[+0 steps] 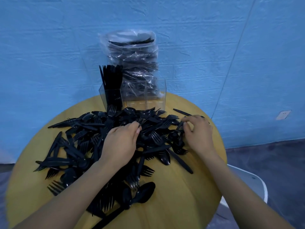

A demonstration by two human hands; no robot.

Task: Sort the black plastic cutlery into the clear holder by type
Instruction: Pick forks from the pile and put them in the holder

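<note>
- Presently: black cutlery pile (102, 142) lies loose across the round yellow surface (173, 195); forks, spoons and knives tangled, many crossing or lying on one another.
- Clear holder (132, 95) stands at the far edge, just behind the pile. Its left compartment carries upright knives (111, 76); the other two compartments look unfilled.
- Bagged cutlery (133, 60) stands behind the holder, unopened as far as I can tell.
- Left hand (121, 142) rests on mid-pile, fingers (134, 128) curled and pinching a thin piece near a fork head; which piece is unclear.
- Right hand (197, 133) at the pile's right edge, fingers bent narrow around a small black piece; type not resolvable.
- Handling judgement: pieces are light, fairly stiff, glossy, so likely slippery. Fork tines interlock and may drag neighbours along.
- Suggested hold: pinch the handle mid-length, lift slowly to shake off snagged pieces, gather same type with handles aligned.
- Risk: holder is light and clear; a hard drop-in could tip it.
</note>
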